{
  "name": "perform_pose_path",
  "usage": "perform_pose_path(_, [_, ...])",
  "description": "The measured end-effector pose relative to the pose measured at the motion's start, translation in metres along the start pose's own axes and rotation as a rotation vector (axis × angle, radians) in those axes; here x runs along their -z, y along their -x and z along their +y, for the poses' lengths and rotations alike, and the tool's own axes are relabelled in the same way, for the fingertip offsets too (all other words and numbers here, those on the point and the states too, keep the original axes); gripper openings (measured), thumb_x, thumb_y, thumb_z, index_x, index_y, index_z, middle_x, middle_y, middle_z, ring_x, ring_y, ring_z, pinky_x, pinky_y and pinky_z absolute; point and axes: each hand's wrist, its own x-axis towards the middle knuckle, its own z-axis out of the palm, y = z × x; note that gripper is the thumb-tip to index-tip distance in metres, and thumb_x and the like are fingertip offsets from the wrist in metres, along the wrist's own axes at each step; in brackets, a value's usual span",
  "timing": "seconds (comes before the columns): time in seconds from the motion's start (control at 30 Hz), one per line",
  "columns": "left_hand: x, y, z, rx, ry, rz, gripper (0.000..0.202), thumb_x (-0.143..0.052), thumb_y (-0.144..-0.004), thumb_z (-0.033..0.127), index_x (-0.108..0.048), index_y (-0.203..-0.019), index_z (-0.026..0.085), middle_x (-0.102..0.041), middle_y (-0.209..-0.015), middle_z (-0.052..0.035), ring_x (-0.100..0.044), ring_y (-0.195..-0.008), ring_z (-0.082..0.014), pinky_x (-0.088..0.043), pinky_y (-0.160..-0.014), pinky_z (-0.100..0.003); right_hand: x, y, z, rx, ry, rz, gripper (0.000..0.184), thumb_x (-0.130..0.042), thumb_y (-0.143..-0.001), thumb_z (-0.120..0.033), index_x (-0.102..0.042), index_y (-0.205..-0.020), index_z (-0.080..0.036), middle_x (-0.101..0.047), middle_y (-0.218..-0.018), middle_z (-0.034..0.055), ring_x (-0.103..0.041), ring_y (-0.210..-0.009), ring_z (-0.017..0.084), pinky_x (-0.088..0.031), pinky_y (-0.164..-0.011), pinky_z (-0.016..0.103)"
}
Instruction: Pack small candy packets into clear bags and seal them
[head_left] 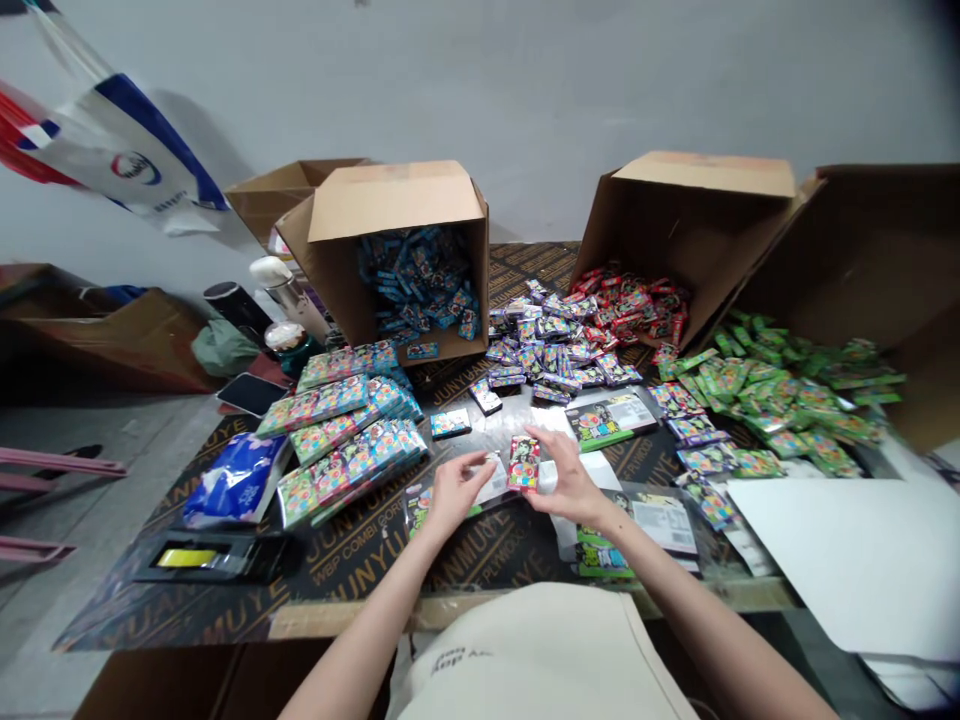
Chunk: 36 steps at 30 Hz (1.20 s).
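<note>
My right hand pinches a small stack of colourful packets, red on top, just above the dark table. My left hand holds the edge of a clear plastic sleeve beside that stack, fingers curled. Under both hands lie more clear sleeves with green printed cards. A single blue packet lies just beyond my left hand.
Tipped boxes at the back spill blue packets and red packets; purple packets lie between, green ones at right. Filled sleeves are stacked left, near a tape dispenser. A white sheet covers the right.
</note>
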Motion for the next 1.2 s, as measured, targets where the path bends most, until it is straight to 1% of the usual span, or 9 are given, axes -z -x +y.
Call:
perform_pose_path(0.1, [0.011,0.000,-0.015,-0.156,-0.455,-0.024,0.088,-0.078,-0.045,0.038,-0.047,-0.125,0.020,-0.053,-0.117,-0.0126,-0.043,-0.112,-0.0337,-0.030,-0.095,-0.047,-0.006,0.003,0.017,-0.032,0.143,-0.017,0.076,-0.064,-0.063,-0.029,-0.034,-0.132,-0.023,-0.048,-0.122,0.0096,-0.042,-0.111,0.030,-0.029,-0.092,0.042])
perform_pose_path(0.2, [0.017,0.006,-0.024,-0.263,-0.785,-0.112,0.103,-0.075,-0.048,0.032,-0.026,-0.138,0.022,-0.053,-0.111,-0.0100,-0.046,-0.105,-0.0311,-0.032,-0.092,-0.046,-0.013,0.006,0.026,-0.037,0.218,-0.068,0.074,-0.065,-0.063,-0.025,-0.037,-0.131,-0.023,-0.048,-0.122,0.0114,-0.042,-0.112,0.030,-0.026,-0.093,0.044])
perform_pose_path(0.5, [0.029,0.015,-0.013,-0.356,-0.581,-0.175,0.099,-0.067,-0.058,0.023,-0.012,-0.141,0.022,-0.048,-0.120,-0.0088,-0.045,-0.110,-0.0262,-0.034,-0.096,-0.042,-0.006,0.007,0.017,0.020,-0.143,-0.257,0.094,-0.074,-0.059,-0.038,-0.024,-0.137,-0.023,-0.044,-0.130,0.0106,-0.042,-0.116,0.028,-0.027,-0.097,0.040])
perform_pose_path(0.6, [0.028,0.015,-0.012,-0.352,-0.560,-0.119,0.097,-0.067,-0.059,0.023,-0.013,-0.140,0.022,-0.047,-0.121,-0.0089,-0.046,-0.110,-0.0259,-0.035,-0.097,-0.042,-0.005,0.006,0.013,-0.034,-0.137,-0.133,0.109,-0.077,-0.051,-0.050,-0.020,-0.139,-0.023,-0.042,-0.132,0.0120,-0.038,-0.120,0.030,-0.023,-0.100,0.044])
perform_pose_path(0.7, [0.024,0.011,-0.012,-0.331,-0.564,-0.051,0.096,-0.066,-0.062,0.025,-0.011,-0.140,0.021,-0.048,-0.119,-0.0078,-0.047,-0.109,-0.0252,-0.036,-0.096,-0.041,-0.006,0.011,0.002,-0.131,-0.112,0.015,0.090,-0.067,-0.068,-0.049,-0.018,-0.139,-0.025,-0.053,-0.119,0.0088,-0.041,-0.117,0.027,-0.019,-0.101,0.044])
perform_pose_path(0.83, [0.015,0.006,-0.012,-0.366,-0.581,-0.059,0.092,-0.065,-0.064,0.029,-0.013,-0.140,0.024,-0.050,-0.115,-0.0061,-0.048,-0.106,-0.0243,-0.038,-0.094,-0.040,-0.005,0.017,-0.003,-0.048,-0.129,-0.140,0.060,-0.047,-0.086,-0.039,-0.020,-0.139,-0.027,-0.056,-0.118,0.0049,-0.047,-0.112,0.019,-0.017,-0.103,0.041])
perform_pose_path(0.93, [0.011,0.002,-0.022,-0.371,-0.658,-0.088,0.090,-0.064,-0.065,0.032,-0.014,-0.140,0.023,-0.051,-0.112,-0.0066,-0.049,-0.104,-0.0249,-0.039,-0.092,-0.041,0.020,0.014,0.033,-0.161,0.048,0.049,0.057,-0.053,-0.081,-0.042,-0.034,-0.132,-0.025,-0.052,-0.123,0.0071,-0.043,-0.116,0.022,-0.020,-0.101,0.042])
perform_pose_path(1.03, [0.012,-0.001,-0.038,-0.376,-0.774,-0.123,0.086,-0.063,-0.065,0.032,-0.021,-0.138,0.020,-0.050,-0.113,-0.0085,-0.048,-0.104,-0.0267,-0.038,-0.090,-0.042,0.069,0.007,0.097,-0.514,0.376,0.349,0.051,-0.054,-0.079,-0.040,-0.045,-0.125,-0.020,-0.045,-0.128,0.0139,-0.035,-0.121,0.029,-0.023,-0.097,0.046])
perform_pose_path(1.2, [0.017,0.002,-0.052,-0.422,-0.866,-0.132,0.076,-0.059,-0.068,0.032,-0.027,-0.135,0.018,-0.049,-0.117,-0.0099,-0.044,-0.107,-0.0271,-0.036,-0.091,-0.042,0.152,0.006,0.173,-1.000,0.714,0.541,0.066,-0.055,-0.076,-0.036,-0.032,-0.134,-0.015,-0.029,-0.137,0.0224,-0.023,-0.126,0.036,-0.022,-0.094,0.051])
